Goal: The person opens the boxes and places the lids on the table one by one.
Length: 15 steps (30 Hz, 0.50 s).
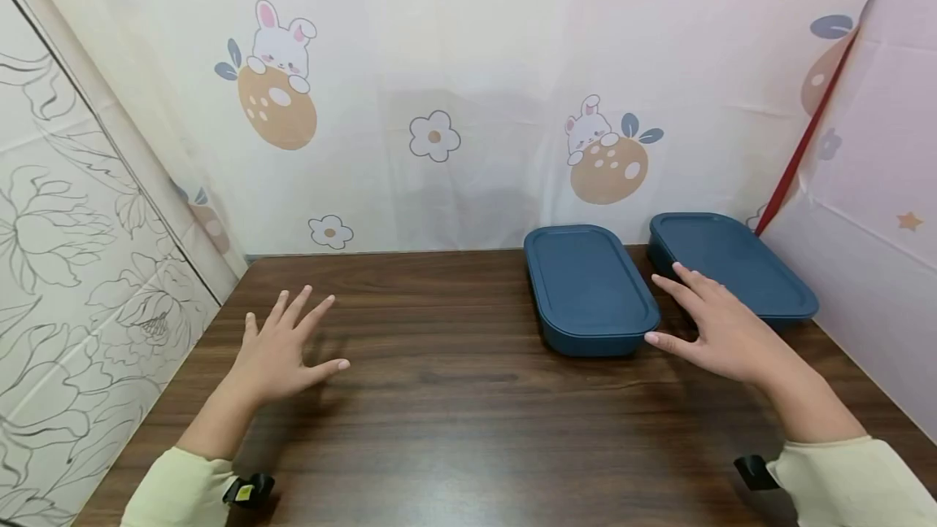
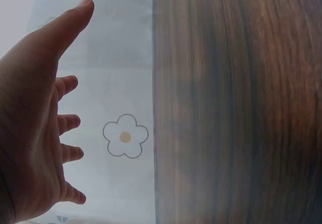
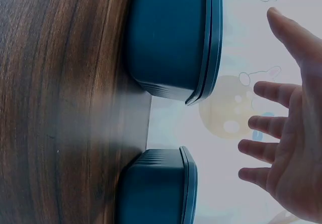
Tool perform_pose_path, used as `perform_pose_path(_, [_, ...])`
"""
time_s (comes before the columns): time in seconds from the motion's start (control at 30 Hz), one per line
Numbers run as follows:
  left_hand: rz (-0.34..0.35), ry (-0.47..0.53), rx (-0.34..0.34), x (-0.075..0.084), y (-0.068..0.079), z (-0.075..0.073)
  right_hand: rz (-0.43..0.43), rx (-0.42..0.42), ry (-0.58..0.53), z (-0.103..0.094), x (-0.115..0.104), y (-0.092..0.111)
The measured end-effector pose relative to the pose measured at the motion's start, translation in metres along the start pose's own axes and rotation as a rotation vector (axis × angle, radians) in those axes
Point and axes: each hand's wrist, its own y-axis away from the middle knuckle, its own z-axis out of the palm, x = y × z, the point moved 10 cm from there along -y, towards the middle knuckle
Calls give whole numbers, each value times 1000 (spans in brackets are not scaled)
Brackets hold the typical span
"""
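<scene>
Two dark blue lidded containers sit at the right back of the wooden table. The nearer-to-middle container [image 1: 591,283] has its lid on, and so does the right-hand container [image 1: 732,263]. My right hand [image 1: 721,328] hovers by the gap between them with fingers spread, holding nothing; in the head view its thumb tip overlaps the first container's near right corner. In the right wrist view, the fingers stand above lid level, apart from both boxes. Over the left part of the table, my left hand [image 1: 278,360] is spread wide and holds nothing.
The brown wooden table [image 1: 439,397] meets a printed cloth [image 1: 483,169] with rabbits and flowers at its back edge. A flower-patterned panel [image 1: 80,267] borders the left side, and a pale cloth [image 1: 878,226] with a red strip [image 1: 805,137] borders the right.
</scene>
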Motion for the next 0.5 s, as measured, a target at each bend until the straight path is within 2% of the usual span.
perform_pose_path(0.27, [32,8,42,10,-2,-2,-34,84,2,-9,-8,2])
perform_pose_path(0.5, [74,10,72,20,-4,-1,-38,102,-20,-8,-10,4])
